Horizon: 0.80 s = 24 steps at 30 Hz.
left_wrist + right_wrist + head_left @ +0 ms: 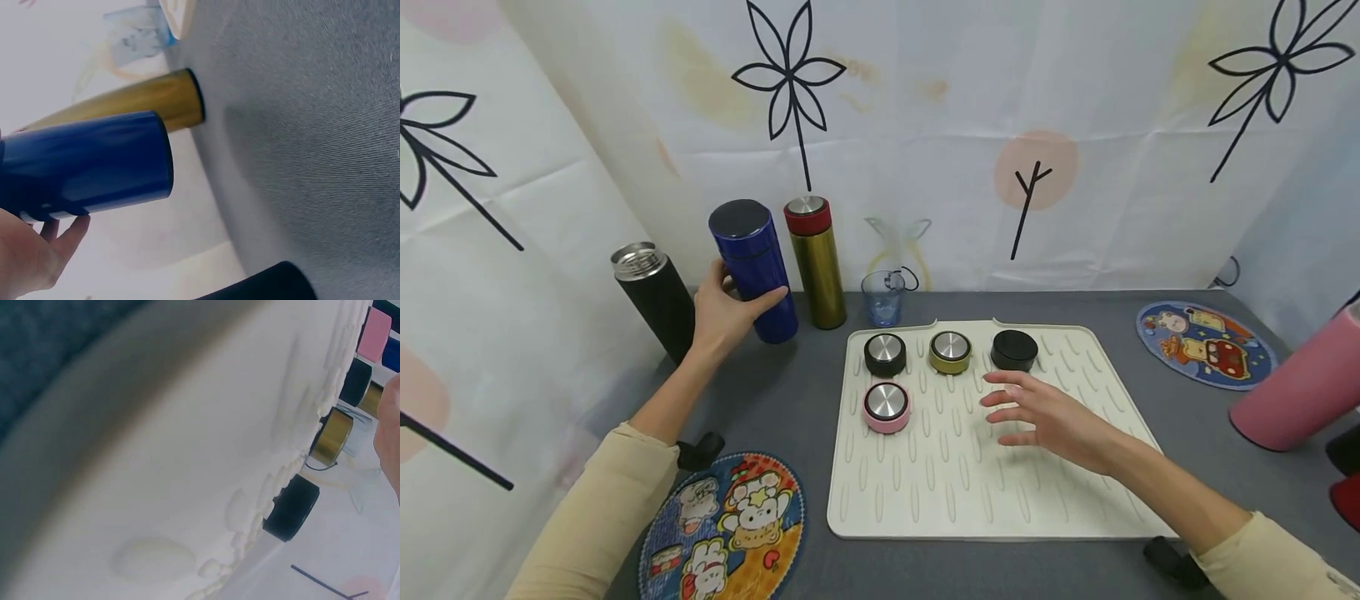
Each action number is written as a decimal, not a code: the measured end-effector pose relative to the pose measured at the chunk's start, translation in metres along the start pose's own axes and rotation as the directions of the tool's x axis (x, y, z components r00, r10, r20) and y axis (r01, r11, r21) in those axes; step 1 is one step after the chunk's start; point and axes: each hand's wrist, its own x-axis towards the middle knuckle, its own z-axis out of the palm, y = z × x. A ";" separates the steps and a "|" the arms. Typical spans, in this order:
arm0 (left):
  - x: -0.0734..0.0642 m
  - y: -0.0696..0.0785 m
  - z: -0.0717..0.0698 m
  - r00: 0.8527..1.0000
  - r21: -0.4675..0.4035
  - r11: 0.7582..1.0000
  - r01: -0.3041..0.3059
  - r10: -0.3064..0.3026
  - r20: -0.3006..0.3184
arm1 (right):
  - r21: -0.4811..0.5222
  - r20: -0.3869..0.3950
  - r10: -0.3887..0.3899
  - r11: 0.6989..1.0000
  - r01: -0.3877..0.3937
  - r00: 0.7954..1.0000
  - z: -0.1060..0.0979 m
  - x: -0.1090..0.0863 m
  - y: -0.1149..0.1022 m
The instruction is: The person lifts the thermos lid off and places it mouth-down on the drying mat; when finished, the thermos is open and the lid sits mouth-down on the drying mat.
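Observation:
My left hand [727,312] grips a blue thermos bottle [760,279] with a dark lid around its middle; in the left wrist view the base of the blue bottle [94,165] hangs clear of the table. Just left of it, partly behind the hand, leans a black bottle [658,302] with a bare steel mouth. To its right a gold bottle [820,279] wears a red lid. My right hand [1052,417] hovers over a cream ribbed mat [955,500], fingers spread and holding nothing. Nearest to it is an all-black lid [1014,350].
Also on the mat are a black-and-silver lid [884,355], a gold lid [951,352] and a pink lid [886,407]. A clear blue cup [883,300] stands behind. Cartoon placemats [722,525] lie front left and back right [1206,343]. A pink bottle [1300,383] is at the right edge.

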 end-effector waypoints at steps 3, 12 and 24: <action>-0.006 0.010 -0.001 0.999 0.025 0.999 -0.042 0.042 0.022 | 0.011 -0.002 -0.003 1.000 0.003 1.000 -0.001 0.000 -0.003; -0.030 0.031 0.002 0.975 0.025 0.978 -0.207 0.204 0.093 | 0.040 -0.011 -0.006 0.999 0.007 1.000 0.001 -0.001 -0.014; -0.066 0.044 0.020 0.881 0.134 0.893 -0.429 0.381 0.281 | 0.041 0.000 -0.031 0.999 0.031 1.000 0.007 0.003 -0.023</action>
